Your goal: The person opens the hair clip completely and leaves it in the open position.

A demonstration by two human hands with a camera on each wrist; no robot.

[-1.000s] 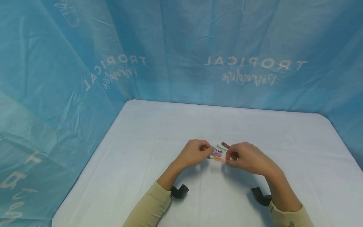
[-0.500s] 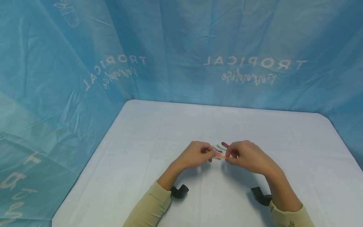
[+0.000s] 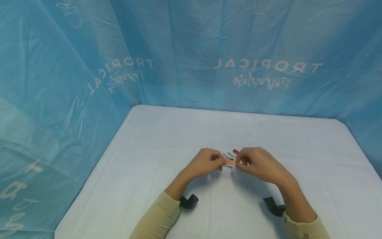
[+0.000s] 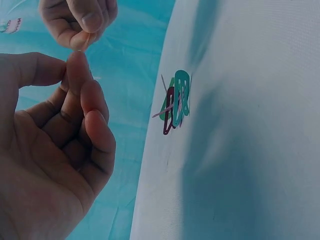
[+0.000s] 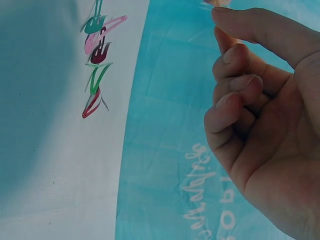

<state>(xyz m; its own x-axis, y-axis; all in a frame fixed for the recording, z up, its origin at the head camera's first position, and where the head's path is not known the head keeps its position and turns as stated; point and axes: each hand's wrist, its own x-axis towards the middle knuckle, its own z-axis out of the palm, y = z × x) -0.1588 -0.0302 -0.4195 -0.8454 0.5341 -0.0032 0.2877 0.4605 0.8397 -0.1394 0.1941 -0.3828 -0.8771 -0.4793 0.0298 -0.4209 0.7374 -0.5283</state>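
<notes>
An orange snap hair clip point(image 3: 230, 162) is stretched between my two hands above the table. My left hand point(image 3: 209, 162) pinches one end between thumb and forefinger, its other fingers loosely bent. On the opposite end, the thumb and forefinger of my right hand point(image 3: 259, 164) pinch too. In the left wrist view only a thin sliver of the orange clip point(image 4: 87, 41) shows, the fingertips covering the rest. Below lie more snap clips: a teal clip point(image 5: 94, 24), a pink clip point(image 5: 92, 44), a dark red clip point(image 5: 101, 53), a green clip point(image 5: 98, 80) and a red clip point(image 5: 91, 106).
A white cloth covers the table point(image 3: 167, 139). Blue printed curtains point(image 3: 191, 59) hang behind it and along its left side. Black curved pieces stick out at both wrists, one by the left sleeve point(image 3: 155, 215) and one by the right sleeve point(image 3: 307, 227).
The orange clip has risen a little from in front of the other clips and now overlaps them. My left fingers have come onto its end, and my right hand has shifted slightly left.
</notes>
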